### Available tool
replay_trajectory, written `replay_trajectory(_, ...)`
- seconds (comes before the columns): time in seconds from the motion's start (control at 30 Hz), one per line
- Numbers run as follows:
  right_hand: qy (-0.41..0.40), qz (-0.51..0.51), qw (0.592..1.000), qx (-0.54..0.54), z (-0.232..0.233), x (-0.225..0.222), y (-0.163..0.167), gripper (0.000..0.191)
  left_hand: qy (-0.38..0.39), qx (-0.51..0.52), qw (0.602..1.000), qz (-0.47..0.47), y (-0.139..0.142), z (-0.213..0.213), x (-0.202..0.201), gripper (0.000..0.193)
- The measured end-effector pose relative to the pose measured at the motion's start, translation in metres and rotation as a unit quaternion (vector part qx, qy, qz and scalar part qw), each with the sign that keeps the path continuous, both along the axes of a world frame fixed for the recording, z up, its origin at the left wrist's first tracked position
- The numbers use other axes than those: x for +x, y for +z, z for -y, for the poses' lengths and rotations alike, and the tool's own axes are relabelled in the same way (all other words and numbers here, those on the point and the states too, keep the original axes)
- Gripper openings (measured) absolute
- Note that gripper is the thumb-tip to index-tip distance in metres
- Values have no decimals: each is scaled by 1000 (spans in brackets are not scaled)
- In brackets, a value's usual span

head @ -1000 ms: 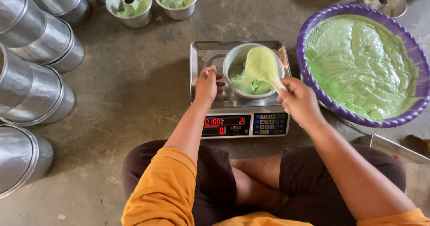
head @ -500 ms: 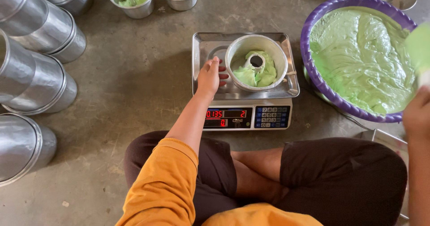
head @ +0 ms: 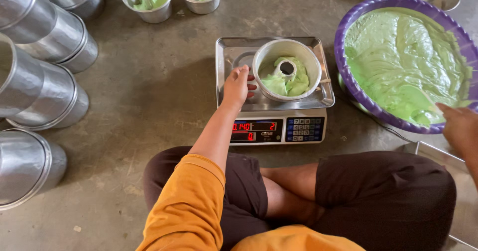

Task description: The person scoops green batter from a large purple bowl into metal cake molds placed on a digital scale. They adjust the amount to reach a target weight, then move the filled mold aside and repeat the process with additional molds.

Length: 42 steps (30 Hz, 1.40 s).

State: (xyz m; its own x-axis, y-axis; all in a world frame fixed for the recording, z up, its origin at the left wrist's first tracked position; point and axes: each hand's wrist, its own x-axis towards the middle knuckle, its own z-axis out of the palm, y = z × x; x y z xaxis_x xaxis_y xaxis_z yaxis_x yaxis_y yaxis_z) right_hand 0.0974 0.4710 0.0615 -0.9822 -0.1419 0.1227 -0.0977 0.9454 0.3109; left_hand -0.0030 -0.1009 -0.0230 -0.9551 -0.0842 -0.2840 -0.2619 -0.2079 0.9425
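Left hand [head: 238, 85] rests open-fingered against the rim of the round aluminium tube pan [head: 287, 69], part-filled with green batter, standing on the steel digital scale [head: 274, 106] on the concrete floor. Right hand [head: 460, 126] at the big purple basin of green batter [head: 403, 62]; grip unclear.

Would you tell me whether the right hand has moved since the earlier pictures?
Yes. The right hand has left the pan on the scale and gone right, to the purple basin's near rim.
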Motion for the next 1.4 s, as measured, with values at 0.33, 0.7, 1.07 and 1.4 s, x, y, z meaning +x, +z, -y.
replay_trajectory(0.33,-181,189,965,-19,33,-42,4,43,-4,-3,1000,-12,-2,-1,-6,49)
replay_trajectory(0.7,-310,172,844,-403,28,-61,7,37,-2,-6,1000,-13,-4,-5,-9,47)
replay_trajectory(1.07,-340,217,772,-491,54,-71,-4,35,-3,20,1000,-9,-1,-4,-6,42)
replay_trajectory(1.4,-163,166,958,-165,105,-89,0,32,-53,125,991,16,-8,-13,1,29)
